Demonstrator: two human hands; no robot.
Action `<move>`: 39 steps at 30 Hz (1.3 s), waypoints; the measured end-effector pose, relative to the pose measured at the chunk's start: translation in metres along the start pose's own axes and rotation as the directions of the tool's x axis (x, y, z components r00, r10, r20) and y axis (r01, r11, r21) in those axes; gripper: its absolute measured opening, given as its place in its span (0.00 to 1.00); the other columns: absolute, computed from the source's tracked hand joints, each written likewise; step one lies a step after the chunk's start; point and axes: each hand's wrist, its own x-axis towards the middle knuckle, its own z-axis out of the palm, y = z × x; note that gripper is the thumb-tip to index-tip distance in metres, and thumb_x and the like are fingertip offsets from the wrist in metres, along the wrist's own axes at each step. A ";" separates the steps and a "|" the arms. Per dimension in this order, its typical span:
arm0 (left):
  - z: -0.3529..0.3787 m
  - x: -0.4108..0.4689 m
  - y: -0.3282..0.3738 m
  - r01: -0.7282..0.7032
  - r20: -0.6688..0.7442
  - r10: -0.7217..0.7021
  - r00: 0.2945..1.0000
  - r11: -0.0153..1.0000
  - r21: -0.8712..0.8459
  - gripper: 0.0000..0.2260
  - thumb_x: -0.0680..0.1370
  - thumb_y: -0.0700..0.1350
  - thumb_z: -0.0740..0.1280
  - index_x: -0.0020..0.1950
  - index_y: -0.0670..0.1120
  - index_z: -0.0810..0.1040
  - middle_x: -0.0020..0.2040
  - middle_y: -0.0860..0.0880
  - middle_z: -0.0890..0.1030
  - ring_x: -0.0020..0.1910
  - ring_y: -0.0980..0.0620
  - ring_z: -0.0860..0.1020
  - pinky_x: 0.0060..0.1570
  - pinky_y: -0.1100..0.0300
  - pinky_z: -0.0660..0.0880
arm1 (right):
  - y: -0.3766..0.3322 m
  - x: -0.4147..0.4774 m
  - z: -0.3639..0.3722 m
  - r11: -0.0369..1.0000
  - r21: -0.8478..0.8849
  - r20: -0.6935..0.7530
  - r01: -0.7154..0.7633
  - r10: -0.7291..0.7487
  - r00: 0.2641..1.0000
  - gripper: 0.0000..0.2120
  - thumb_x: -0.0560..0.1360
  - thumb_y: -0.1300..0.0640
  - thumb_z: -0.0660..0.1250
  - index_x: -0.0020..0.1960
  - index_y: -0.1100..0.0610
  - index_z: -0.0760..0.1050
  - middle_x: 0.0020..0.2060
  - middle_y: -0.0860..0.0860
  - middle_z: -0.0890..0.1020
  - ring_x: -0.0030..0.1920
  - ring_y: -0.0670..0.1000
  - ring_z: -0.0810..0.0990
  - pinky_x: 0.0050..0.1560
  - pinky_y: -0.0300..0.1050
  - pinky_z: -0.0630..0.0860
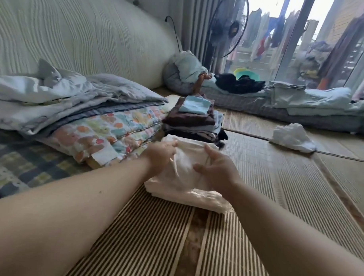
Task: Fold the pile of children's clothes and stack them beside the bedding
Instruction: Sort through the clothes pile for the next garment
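1. The bedding is the biggest thing here: folded quilts and sheets piled on the left, in front of a padded headboard.
2. The floor mat carries the work. No large heap of unfolded clothes shows on it, so most of the folding looks done.
3. A stack of folded clothes stands just beside the bedding, touching its right edge. It is mostly dark pieces with a light blue piece on top. This is the finished part of the task.
4. A white garment lies on the mat in front of that stack, near the bedding's corner. It looks partly folded, with flat layers below and bunched cloth on top. I judge this to be the piece being worked on; it needs its last fold and then a place on or beside the stack.
5. A crumpled white piece lies alone on the mat, well apart to the right. It looks unfolded, so it is probably left to do.
6. Dark clothes lie on the far mattress near the window. Whether they belong to the task cannot be told.
7. The right hand pinches a bunch of the white garment between thumb and curled fingers.
8. The left hand grips the garment's far left edge, fingers curled over the cloth.
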 end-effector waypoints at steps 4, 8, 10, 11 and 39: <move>0.016 0.021 -0.040 0.077 0.106 -0.146 0.984 0.872 0.483 0.31 0.74 0.68 0.60 0.75 0.62 0.58 0.79 0.47 0.40 0.77 0.37 0.46 0.73 0.43 0.50 | 0.029 0.021 0.016 0.767 -0.637 0.054 0.074 -0.052 0.997 0.36 0.66 0.28 0.64 0.65 0.52 0.72 0.59 0.54 0.78 0.60 0.55 0.74 0.63 0.52 0.70; 0.022 0.029 -0.059 0.033 0.153 -0.163 0.975 0.780 0.625 0.48 0.66 0.77 0.58 0.78 0.58 0.42 0.79 0.52 0.37 0.77 0.40 0.42 0.74 0.40 0.47 | 0.047 0.030 0.017 0.639 -0.768 0.140 0.039 0.108 0.984 0.52 0.61 0.20 0.57 0.76 0.48 0.55 0.75 0.55 0.56 0.73 0.60 0.53 0.70 0.60 0.56; 0.022 0.032 -0.065 0.005 0.190 -0.174 0.966 0.753 0.658 0.52 0.65 0.79 0.55 0.79 0.54 0.40 0.80 0.48 0.47 0.77 0.42 0.50 0.74 0.44 0.52 | 0.049 0.033 0.017 0.616 -0.787 0.174 0.019 0.193 0.966 0.56 0.60 0.20 0.57 0.78 0.48 0.44 0.77 0.54 0.41 0.76 0.62 0.39 0.72 0.65 0.46; 0.022 0.031 -0.067 0.010 0.214 -0.191 0.958 0.769 0.640 0.53 0.64 0.79 0.55 0.79 0.53 0.41 0.79 0.46 0.52 0.76 0.42 0.55 0.74 0.46 0.55 | 0.049 0.034 0.016 0.610 -0.792 0.184 0.012 0.219 0.958 0.57 0.60 0.20 0.57 0.78 0.48 0.42 0.77 0.54 0.37 0.76 0.61 0.36 0.71 0.66 0.44; 0.275 -0.309 0.245 -0.783 0.616 0.506 0.604 0.520 0.341 0.40 0.75 0.63 0.59 0.78 0.54 0.39 0.79 0.52 0.39 0.77 0.52 0.38 0.75 0.46 0.46 | 0.110 -0.424 -0.278 0.572 -0.620 -0.533 -0.538 0.197 0.823 0.48 0.70 0.32 0.62 0.77 0.45 0.35 0.78 0.50 0.47 0.76 0.55 0.51 0.72 0.59 0.53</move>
